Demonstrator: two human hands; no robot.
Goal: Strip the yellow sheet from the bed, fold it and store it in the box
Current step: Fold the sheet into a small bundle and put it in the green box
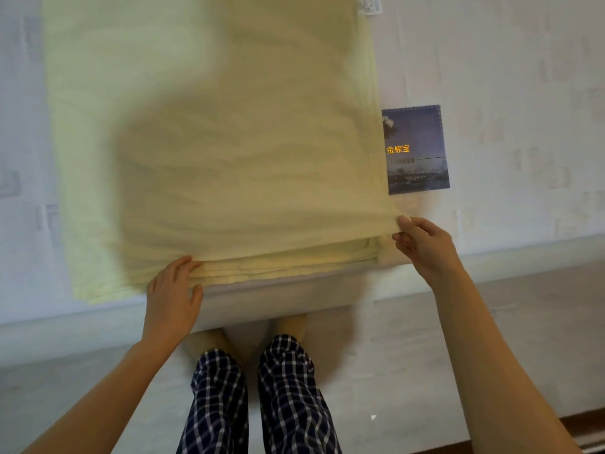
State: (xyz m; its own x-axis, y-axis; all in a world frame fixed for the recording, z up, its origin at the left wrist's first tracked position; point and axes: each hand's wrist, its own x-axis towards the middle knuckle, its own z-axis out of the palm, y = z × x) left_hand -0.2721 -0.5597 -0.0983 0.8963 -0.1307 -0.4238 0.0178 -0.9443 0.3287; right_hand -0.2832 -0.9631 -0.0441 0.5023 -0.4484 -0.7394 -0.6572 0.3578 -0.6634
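Both the left hand [172, 290] and right hand [425, 244] grip the yellow sheet [229, 126].

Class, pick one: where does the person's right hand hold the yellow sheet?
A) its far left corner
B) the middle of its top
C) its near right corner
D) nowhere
C: the right hand pinches the yellow sheet at its near right corner, while the left hand holds the near edge further left.
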